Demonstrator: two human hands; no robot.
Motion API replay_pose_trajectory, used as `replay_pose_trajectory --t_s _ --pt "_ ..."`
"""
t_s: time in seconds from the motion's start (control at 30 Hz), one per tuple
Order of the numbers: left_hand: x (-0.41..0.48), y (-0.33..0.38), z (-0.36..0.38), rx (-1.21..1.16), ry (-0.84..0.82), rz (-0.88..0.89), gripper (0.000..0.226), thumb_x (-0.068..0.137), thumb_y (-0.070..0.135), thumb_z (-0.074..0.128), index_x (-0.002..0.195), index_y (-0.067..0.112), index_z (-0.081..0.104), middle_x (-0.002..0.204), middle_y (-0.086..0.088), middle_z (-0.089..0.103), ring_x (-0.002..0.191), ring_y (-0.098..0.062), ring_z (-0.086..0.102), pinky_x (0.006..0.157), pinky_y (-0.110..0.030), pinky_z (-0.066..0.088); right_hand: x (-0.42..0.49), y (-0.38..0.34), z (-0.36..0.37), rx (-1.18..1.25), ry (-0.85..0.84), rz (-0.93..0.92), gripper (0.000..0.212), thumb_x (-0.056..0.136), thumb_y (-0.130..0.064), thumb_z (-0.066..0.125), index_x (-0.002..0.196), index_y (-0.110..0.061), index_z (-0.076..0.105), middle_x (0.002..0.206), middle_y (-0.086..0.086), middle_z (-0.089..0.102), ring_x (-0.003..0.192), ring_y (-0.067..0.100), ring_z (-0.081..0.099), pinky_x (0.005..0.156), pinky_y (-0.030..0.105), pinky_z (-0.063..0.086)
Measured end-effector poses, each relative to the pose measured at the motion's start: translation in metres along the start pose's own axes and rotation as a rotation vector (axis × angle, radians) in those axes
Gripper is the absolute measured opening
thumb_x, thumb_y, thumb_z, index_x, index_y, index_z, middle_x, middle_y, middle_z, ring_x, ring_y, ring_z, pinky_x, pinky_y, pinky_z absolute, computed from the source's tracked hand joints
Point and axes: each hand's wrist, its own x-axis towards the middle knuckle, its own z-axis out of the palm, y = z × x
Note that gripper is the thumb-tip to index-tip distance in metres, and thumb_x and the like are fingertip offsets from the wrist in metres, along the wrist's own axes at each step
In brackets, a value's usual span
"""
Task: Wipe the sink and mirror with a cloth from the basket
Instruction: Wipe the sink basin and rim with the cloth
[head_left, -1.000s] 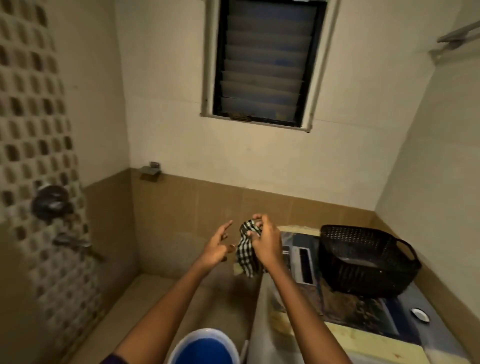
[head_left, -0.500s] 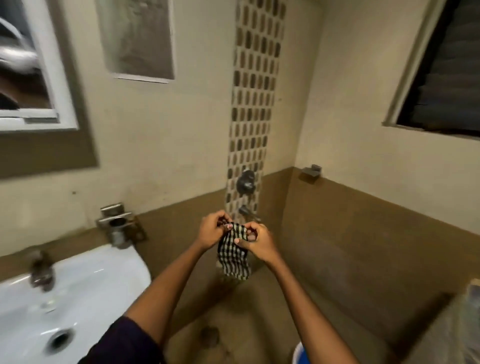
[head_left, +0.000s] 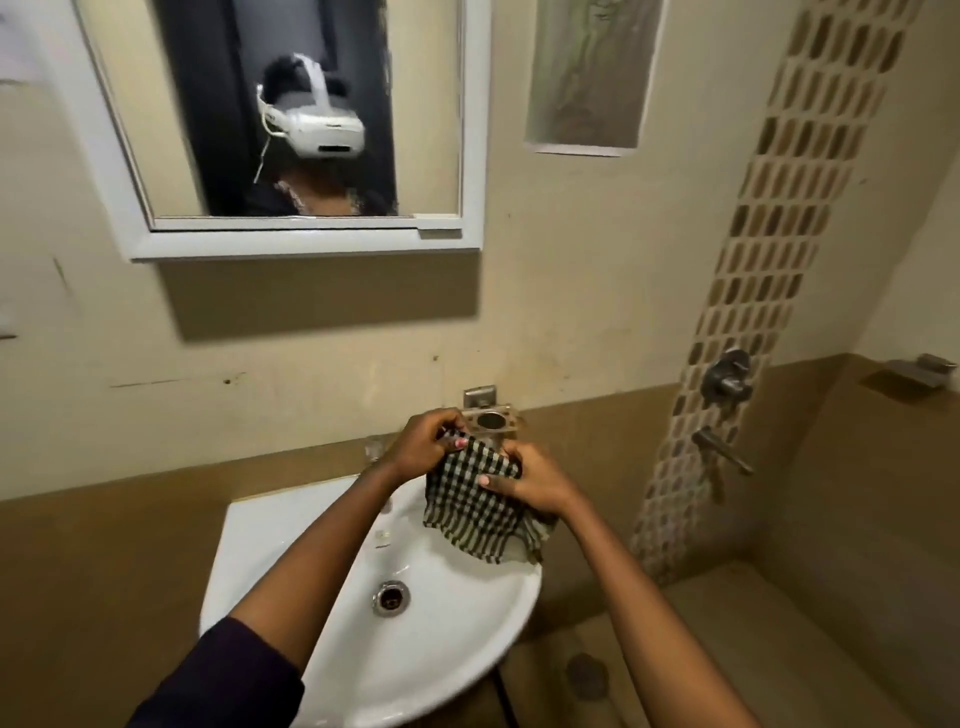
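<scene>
A black-and-white checked cloth (head_left: 475, 512) hangs over the far right part of the white sink (head_left: 441, 623). My left hand (head_left: 423, 449) pinches its upper left corner. My right hand (head_left: 530, 480) grips its upper right edge. Both hands are close together above the basin's back rim. The white-framed mirror (head_left: 171, 130) is on the wall above the sink, to the upper left, and reflects a person wearing a white headset. The sink's drain (head_left: 390, 597) shows in the middle of the basin. The basket is out of view.
A metal holder (head_left: 488, 415) sticks out of the wall just behind my hands. A shower valve (head_left: 727, 376) and tap (head_left: 719, 452) sit on the patterned tile strip at right. A small metal shelf (head_left: 919, 370) is at far right. The tiled floor lies below right.
The view has swung left from the basket and window to the sink and mirror. My left hand has joined the right on the cloth, and the cloth is spread wider over the sink.
</scene>
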Motion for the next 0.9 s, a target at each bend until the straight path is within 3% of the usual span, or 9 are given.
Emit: replay_pose_trajectory --t_s 0.1,0.23,0.4,0.53,0.63,0.73,0.8,0.87,0.9 --pt "-0.013 -0.026 -0.021 -0.004 -0.028 -0.058 0.017 0.08 0.005 0.065 0.079 0.021 0.06 0.082 0.006 0.063 0.083 -0.013 0.058 0.077 -0.026 0.044 0.012 -0.001 0.025 0.046 -0.002 -0.027 0.044 0.076 -0.046 0.071 0.105 -0.016 0.056 0.102 0.0 0.067 0.091 0.016 0.066 0.079 0.041 0.058" --pt "-0.028 -0.051 -0.014 -0.05 -0.127 -0.141 0.02 0.079 0.005 0.068 0.077 0.023 0.061 0.08 0.012 0.061 0.075 0.003 0.057 0.07 -0.009 0.042 0.012 0.006 0.041 0.031 -0.16 0.041 0.038 0.079 -0.029 0.074 0.106 -0.009 0.056 0.093 -0.011 0.06 0.085 0.007 0.06 0.075 0.027 0.054" --pt "-0.026 -0.077 0.026 -0.09 -0.326 -0.242 0.009 0.08 0.01 0.068 0.087 0.016 0.068 0.09 -0.001 0.065 0.086 -0.01 0.057 0.079 -0.026 0.046 0.017 0.05 0.033 -0.069 -0.358 0.14 0.035 0.065 -0.041 0.082 0.081 -0.025 0.056 0.09 -0.002 0.062 0.089 0.017 0.059 0.083 0.04 0.05" --pt "-0.011 -0.085 0.068 -0.052 -0.191 -0.314 0.015 0.079 0.011 0.069 0.093 0.007 0.068 0.091 -0.003 0.064 0.087 -0.015 0.056 0.072 -0.019 0.042 0.033 0.096 0.026 -0.107 -0.271 0.244 0.046 0.054 -0.058 0.08 0.076 -0.028 0.053 0.089 0.0 0.06 0.088 0.021 0.059 0.074 0.036 0.048" --pt "0.004 -0.09 0.1 -0.018 -0.033 -0.391 0.012 0.079 0.006 0.066 0.09 0.001 0.067 0.091 -0.012 0.068 0.083 -0.014 0.055 0.063 -0.015 0.037 0.048 0.117 0.028 -0.284 -0.166 0.241 0.027 0.074 -0.041 0.074 0.081 -0.025 0.053 0.089 -0.001 0.06 0.084 0.018 0.056 0.066 0.03 0.042" --pt "0.022 -0.104 0.121 0.029 0.046 -0.403 0.008 0.079 0.002 0.062 0.086 0.001 0.067 0.092 -0.017 0.069 0.082 -0.02 0.059 0.071 -0.018 0.038 0.064 0.143 0.039 -0.519 0.031 0.151 0.028 0.083 -0.031 0.066 0.102 -0.012 0.06 0.103 0.009 0.062 0.094 0.026 0.057 0.081 0.037 0.045" --pt "0.031 -0.112 0.128 0.053 0.092 -0.416 0.009 0.079 -0.001 0.059 0.084 0.003 0.066 0.09 -0.017 0.068 0.078 -0.015 0.055 0.067 -0.016 0.037 0.067 0.148 0.049 -0.704 0.128 0.182 0.031 0.068 -0.016 0.075 0.096 -0.008 0.066 0.095 0.015 0.067 0.084 0.034 0.064 0.075 0.046 0.051" --pt "0.04 -0.12 0.135 0.077 0.121 -0.437 0.012 0.08 -0.002 0.056 0.085 0.005 0.064 0.091 -0.015 0.065 0.077 -0.013 0.052 0.062 -0.011 0.035 0.065 0.147 0.069 -0.619 0.15 0.212 0.044 0.049 -0.01 0.081 0.091 -0.008 0.067 0.083 0.014 0.07 0.07 0.031 0.067 0.061 0.041 0.055" --pt "0.044 -0.123 0.137 0.088 0.126 -0.447 0.011 0.082 0.0 0.055 0.087 0.005 0.064 0.092 -0.014 0.064 0.078 -0.013 0.052 0.061 -0.008 0.034 0.062 0.147 0.08 -0.584 0.149 0.175 0.047 0.055 -0.012 0.078 0.099 -0.009 0.062 0.087 0.015 0.07 0.074 0.031 0.069 0.062 0.04 0.057"
